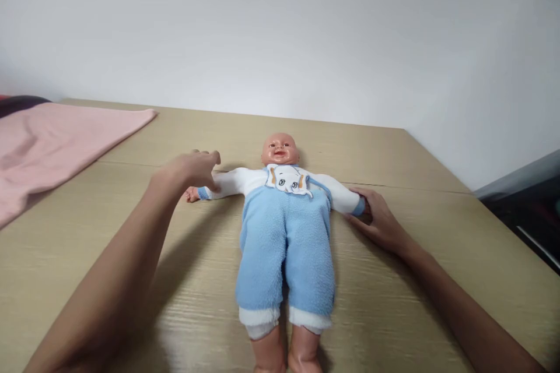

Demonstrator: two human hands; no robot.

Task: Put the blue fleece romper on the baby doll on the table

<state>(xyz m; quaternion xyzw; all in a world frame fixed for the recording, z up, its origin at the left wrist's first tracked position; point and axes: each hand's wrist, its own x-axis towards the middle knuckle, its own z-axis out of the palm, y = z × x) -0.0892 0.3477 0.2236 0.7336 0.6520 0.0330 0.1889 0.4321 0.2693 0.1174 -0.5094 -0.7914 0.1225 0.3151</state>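
Doll flat on its back on the surface, right of the pink cloth, head pointing away! Left hand, fingers apart, at the sleeve nearer the cloth, contact unclear; right hand, fingers wrapped round the cuff farther from the cloth.

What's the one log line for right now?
doll: face-up on table | left hand: open, by one sleeve | right hand: around opposite cuff | pink cloth: on table
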